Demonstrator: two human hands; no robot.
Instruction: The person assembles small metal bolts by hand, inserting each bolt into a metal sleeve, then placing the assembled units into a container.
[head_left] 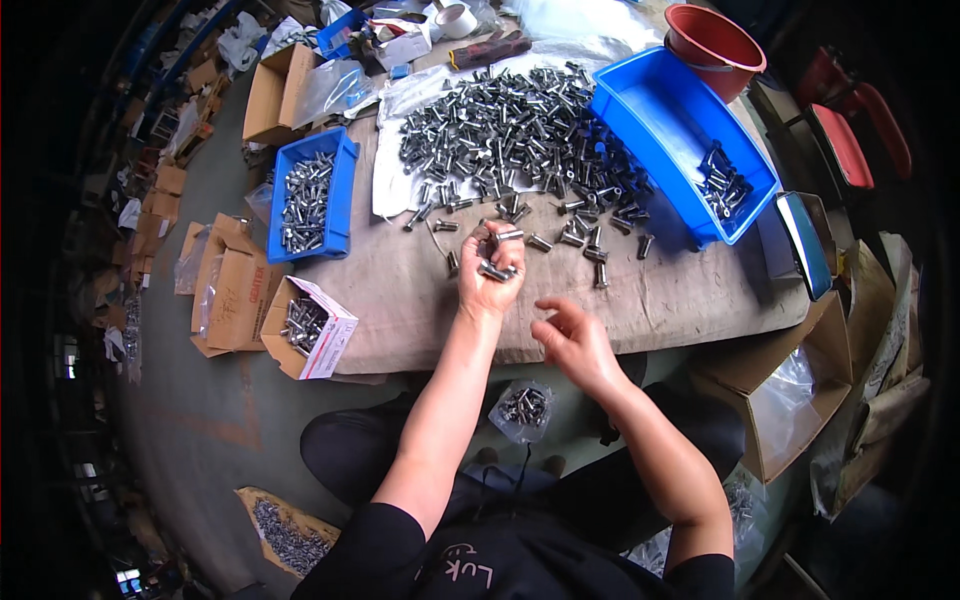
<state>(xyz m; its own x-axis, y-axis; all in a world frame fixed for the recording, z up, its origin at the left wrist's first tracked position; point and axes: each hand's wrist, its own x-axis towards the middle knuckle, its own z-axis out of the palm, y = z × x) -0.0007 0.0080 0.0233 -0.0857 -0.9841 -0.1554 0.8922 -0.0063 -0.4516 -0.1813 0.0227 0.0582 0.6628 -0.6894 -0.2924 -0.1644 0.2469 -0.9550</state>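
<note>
My left hand (pixel 490 270) is raised over the front of the cloth-covered table, palm up, fingers curled around a few shiny metal bolts (pixel 497 271). One bolt sticks out between the fingertips and others lie in the palm. Just to its right, by the table's front edge, my right hand (pixel 573 340) hovers with fingers bent and apart, and nothing shows in it. Beyond both hands a big heap of metal bolts (pixel 500 130) spreads over a white sheet (pixel 390 180), with loose ones scattered on the brown cloth (pixel 690 290).
A tilted blue bin (pixel 650 110) with some bolts stands at the right, beside a red bucket (pixel 705 70). At the left are a fuller blue bin (pixel 348 190) and a small carton (pixel 335 340) of bolts. Below the table edge sits a plastic bag (pixel 522 410) of metal parts.
</note>
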